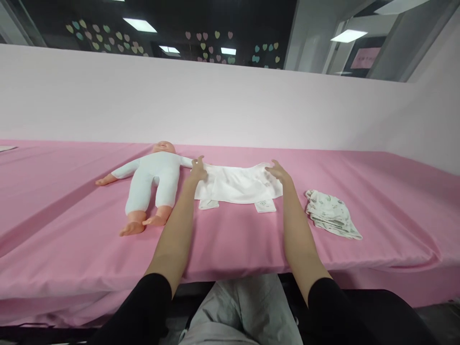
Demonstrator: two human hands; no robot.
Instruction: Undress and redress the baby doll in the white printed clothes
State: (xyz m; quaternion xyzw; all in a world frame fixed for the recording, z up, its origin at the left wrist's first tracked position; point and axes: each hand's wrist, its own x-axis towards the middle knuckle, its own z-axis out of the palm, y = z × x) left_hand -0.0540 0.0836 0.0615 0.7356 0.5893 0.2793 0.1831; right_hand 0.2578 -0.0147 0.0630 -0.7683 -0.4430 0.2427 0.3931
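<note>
A white baby garment [239, 184] lies spread flat on the pink cloth, its upper edge away from me. Two small flaps stick out below its near edge, one with a faint print. My left hand [199, 170] is at the garment's upper left corner, fingers apart and touching the fabric. At the upper right corner, my right hand [278, 171] rests with its fingers stretched out and the thumb apart. Left of the garment, a baby doll [156, 175] in a white body lies on its back, one arm reaching close to my left hand.
A folded, printed light cloth [331, 214] lies to the right of my right hand. The pink-covered table [237, 249] runs up to a white wall [230, 105]. Above it is a dark window [172, 28] with heart stickers. A flat pale item [6, 148] lies at the far left.
</note>
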